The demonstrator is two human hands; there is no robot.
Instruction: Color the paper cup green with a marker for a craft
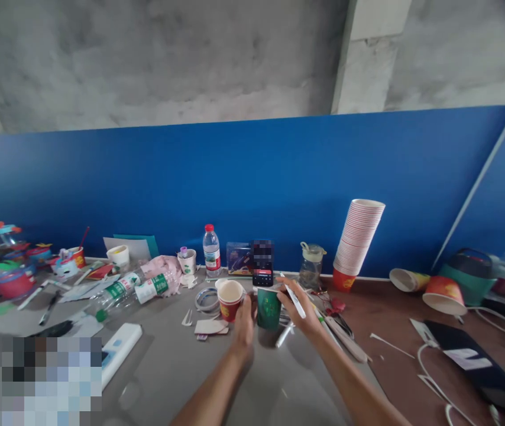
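Observation:
A dark green paper cup (268,309) with gold flecks stands upright in front of me. My left hand (244,324) is closed against its left side, the fingers partly hidden. Just left of that hand is a red paper cup (230,300) with a white inside. My right hand (304,312) grips a white pen-like tool (295,298), its fingers by the green cup's right rim. Below the right hand lies a small silvery-white stick (285,335). Behind the green cup a phone (262,260) stands upright with its screen lit.
A tall leaning stack of paper cups (359,236) rises at the right. Water bottles (211,253), a roll of clear tape (207,300), cardboard scraps (211,327) and a lidded jar (311,265) surround the hands. A white power bank-like box (122,352) lies left; a blue partition (252,183) stands behind.

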